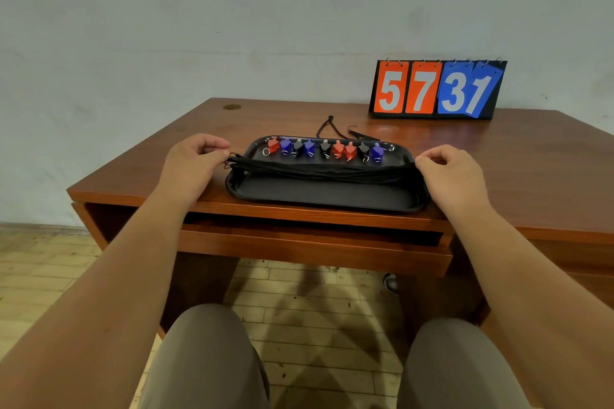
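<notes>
While held at both ends, bundle of thin black cords (322,171): stretched lengthwise over shallow black rectangular plastic tray (325,201), just in front of the whistle row, mid-span resting on the tray.
Left hand (191,163): just off the tray's left rim, fingers curled, thumb and forefinger (216,143) pinching the looped left end of the bundle.
Right hand (452,173): at the tray's right rim, fingers curled over the bundle's right end; end itself hidden under the knuckles, so grasp judged rather than plainly seen.
Why held so: likely drawn out straight from both ends to keep strands together and untangled, ready for laying down or for picking one out.
Bundle relative to fingers: one end inside the fingertips on each side, whole length between the two hands.
Row of small red, blue and black plastic whistles (327,148): lined along the tray's far edge, metal rings toward the cords; probably set out for pairing with them.
Single loose black lanyard (332,128): on brown wooden desk (149,169) behind the tray, apart from the bundle.
Flip scoreboard with orange and blue number cards (437,90): upright at the desk's far right, showing 57 and 37.
</notes>
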Available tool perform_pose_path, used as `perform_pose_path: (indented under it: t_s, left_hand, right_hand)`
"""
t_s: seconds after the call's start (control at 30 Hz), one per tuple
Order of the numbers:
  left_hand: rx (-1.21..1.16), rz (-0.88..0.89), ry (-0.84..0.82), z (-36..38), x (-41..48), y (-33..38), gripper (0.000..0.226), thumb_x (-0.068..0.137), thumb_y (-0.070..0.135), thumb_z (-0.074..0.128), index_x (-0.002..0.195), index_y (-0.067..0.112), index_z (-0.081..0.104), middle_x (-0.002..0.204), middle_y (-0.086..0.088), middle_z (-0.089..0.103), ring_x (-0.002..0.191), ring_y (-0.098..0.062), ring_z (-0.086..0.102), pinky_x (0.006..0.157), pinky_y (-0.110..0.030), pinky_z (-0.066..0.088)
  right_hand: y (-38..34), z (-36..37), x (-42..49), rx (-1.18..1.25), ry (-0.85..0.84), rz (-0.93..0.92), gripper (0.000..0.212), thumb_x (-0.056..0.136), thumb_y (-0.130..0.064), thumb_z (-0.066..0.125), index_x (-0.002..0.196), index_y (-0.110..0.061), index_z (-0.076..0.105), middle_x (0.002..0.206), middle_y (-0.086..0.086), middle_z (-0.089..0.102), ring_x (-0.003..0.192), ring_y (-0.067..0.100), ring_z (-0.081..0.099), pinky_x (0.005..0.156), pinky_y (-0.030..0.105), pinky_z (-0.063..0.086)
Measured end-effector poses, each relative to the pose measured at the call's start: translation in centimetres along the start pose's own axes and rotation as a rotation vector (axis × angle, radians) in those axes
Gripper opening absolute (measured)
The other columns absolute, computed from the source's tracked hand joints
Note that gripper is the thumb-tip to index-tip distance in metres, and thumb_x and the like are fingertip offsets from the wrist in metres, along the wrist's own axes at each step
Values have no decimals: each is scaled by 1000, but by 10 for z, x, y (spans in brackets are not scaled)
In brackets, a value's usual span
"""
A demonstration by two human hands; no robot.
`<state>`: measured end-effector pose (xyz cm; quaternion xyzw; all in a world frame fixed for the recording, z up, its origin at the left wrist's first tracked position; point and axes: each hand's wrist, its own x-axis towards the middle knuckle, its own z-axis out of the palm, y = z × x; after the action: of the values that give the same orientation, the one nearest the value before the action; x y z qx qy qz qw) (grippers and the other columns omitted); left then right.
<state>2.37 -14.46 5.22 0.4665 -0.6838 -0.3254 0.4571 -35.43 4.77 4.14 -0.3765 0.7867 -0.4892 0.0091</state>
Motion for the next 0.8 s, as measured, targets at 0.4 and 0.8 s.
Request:
perform_pose_path:
  t_s: [0.4, 0.8]
  left_hand:
    - [142, 59, 52, 11, -8, 17, 18, 100, 16, 69, 115, 26, 73, 109, 6, 70, 101, -5, 64, 90, -25, 52]
    - [253, 259, -147, 42, 8, 78, 17, 102, 19, 65, 106, 34, 72, 101, 15, 71, 92, 2, 65, 76, -16, 46]
  right_hand:
    - [-6, -3, -2, 53, -65, 70, 12, 102, -33, 62, 109, -31, 71, 105, -10, 67, 97, 11, 64, 74, 30, 54]
    - [-18, -11, 29, 125, -196, 197, 17, 100, -34, 64, 111, -25, 73, 108, -4, 70, 95, 14, 63, 77, 35, 49]
